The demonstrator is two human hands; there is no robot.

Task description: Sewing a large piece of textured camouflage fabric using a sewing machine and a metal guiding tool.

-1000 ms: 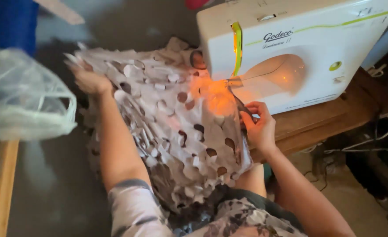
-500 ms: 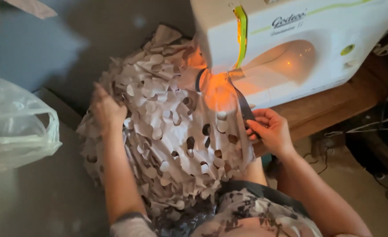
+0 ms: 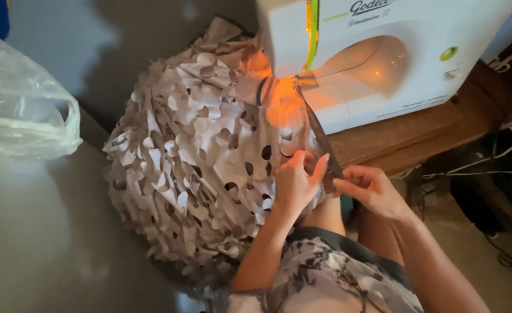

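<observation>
A person seated at a white sewing machine (image 3: 383,64) pinches a dark binding strip (image 3: 321,139) against the edge of a leaf-cut camouflage net (image 3: 198,156), apparently keeping the two aligned as they run under the lit needle area. The left hand (image 3: 296,179) closes on the net's edge; the right hand (image 3: 372,188) grips the strip just beside it. The tan, ragged netting lies bunched over the grey table (image 3: 41,232) and the person's lap, near a clear plastic bag (image 3: 18,110).

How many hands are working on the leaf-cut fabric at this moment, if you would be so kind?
2. The left hand pinches the fabric's edge, and the right hand grips the dark strap beside it, below the sewing machine. No others show.
</observation>
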